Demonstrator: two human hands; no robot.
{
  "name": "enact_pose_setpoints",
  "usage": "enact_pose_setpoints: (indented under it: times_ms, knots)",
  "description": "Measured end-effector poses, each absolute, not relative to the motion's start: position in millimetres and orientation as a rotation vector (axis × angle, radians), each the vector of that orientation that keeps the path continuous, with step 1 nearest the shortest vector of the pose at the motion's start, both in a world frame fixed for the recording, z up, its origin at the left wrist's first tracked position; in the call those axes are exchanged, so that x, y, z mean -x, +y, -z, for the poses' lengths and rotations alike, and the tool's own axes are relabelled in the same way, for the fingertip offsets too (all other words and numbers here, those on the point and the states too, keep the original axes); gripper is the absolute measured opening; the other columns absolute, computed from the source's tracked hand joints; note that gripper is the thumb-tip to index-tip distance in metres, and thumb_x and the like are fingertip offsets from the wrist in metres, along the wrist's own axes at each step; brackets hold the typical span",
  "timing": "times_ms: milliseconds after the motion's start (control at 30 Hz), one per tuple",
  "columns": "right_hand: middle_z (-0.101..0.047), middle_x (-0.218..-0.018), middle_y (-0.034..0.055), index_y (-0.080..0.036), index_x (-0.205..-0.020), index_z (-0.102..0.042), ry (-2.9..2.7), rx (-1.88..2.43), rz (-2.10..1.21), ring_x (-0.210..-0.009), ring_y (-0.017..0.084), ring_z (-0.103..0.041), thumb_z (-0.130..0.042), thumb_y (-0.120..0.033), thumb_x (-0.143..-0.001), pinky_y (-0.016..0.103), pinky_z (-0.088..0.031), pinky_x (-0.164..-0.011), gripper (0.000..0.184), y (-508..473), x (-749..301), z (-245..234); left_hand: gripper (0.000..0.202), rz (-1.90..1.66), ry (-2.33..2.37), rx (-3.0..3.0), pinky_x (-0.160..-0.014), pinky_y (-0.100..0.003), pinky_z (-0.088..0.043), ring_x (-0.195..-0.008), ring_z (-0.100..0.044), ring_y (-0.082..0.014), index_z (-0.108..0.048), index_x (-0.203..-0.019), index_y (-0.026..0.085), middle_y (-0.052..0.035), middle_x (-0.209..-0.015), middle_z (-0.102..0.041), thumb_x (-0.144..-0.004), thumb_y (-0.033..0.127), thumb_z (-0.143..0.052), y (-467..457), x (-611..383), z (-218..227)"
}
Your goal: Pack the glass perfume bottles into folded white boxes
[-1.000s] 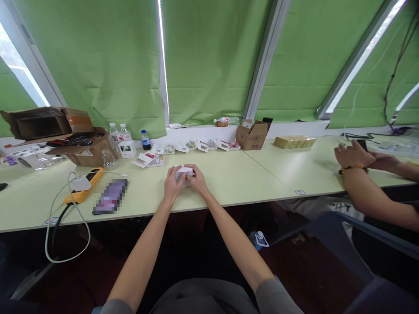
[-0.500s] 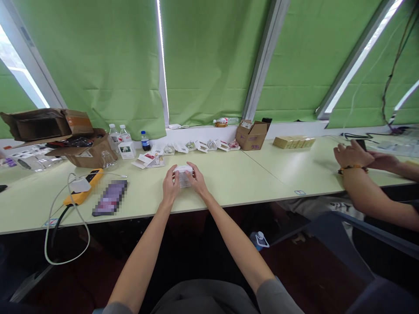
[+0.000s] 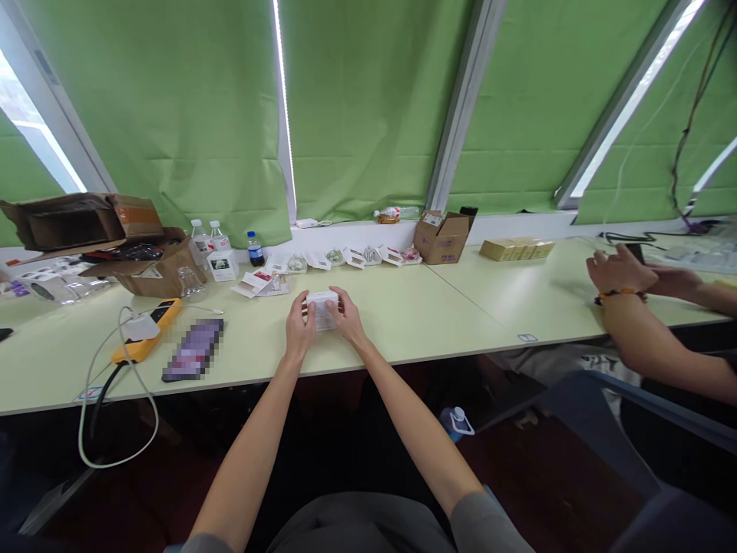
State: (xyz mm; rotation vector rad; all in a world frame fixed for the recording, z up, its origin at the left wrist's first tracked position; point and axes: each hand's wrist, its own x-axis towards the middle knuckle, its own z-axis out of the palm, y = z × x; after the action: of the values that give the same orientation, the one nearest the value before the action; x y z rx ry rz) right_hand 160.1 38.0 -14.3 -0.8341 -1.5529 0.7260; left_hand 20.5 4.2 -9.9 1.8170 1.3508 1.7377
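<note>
A small white box [image 3: 323, 308] with a clear front stands on the pale green table [image 3: 437, 307] straight ahead of me. My left hand [image 3: 300, 328] grips its left side with curled fingers. On the box's right side, my right hand [image 3: 347, 319] wraps round it, thumb near the top. Behind the box, a row of small opened white packs [image 3: 351, 256] with round items lies along the window sill side.
A yellow power strip [image 3: 147, 329] with a white charger and cable lies left, beside a dark phone [image 3: 194, 349]. Torn cardboard boxes [image 3: 143, 265], bottles [image 3: 254, 248], a small brown carton [image 3: 442, 237] and tan boxes [image 3: 517, 249] line the back. Another person's hands [image 3: 625, 271] rest at right.
My hands have turned the small white box so that its clear front now shows between them. The other person's hands stay in place at right.
</note>
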Motion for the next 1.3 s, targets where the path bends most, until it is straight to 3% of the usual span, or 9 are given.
enact_pose_setpoints:
  times_ms: [433,1300]
  knots:
    - [-0.064,-0.097,0.0061,-0.022,-0.121,-0.051,-1.541,0.851,-0.738,-0.078,0.017,-0.060,-0.048,-0.050,-0.088,0.028,-0.049,-0.066,0.043,32.7,-160.0,9.0,0.041,-1.765,1.310,-1.753,-0.078,-0.034,-0.053,-0.095,-0.062,-0.0200,-0.052,-0.122,0.022,-0.0101,-0.114,-0.063,-0.090,0.046,-0.046,4.8,-20.5,8.0]
    - [-0.062,-0.091,0.0042,-0.023,-0.119,-0.051,-1.546,0.871,-0.734,-0.074,0.016,-0.059,-0.045,-0.052,-0.088,0.027,-0.047,-0.066,0.043,30.7,-159.4,7.5,0.040,-1.774,1.291,-1.697,-0.076,-0.032,-0.052,-0.091,-0.063,-0.0189,-0.055,-0.118,0.022,-0.0088,-0.108,-0.064,-0.089,0.049,-0.047,3.2,-20.8,5.4]
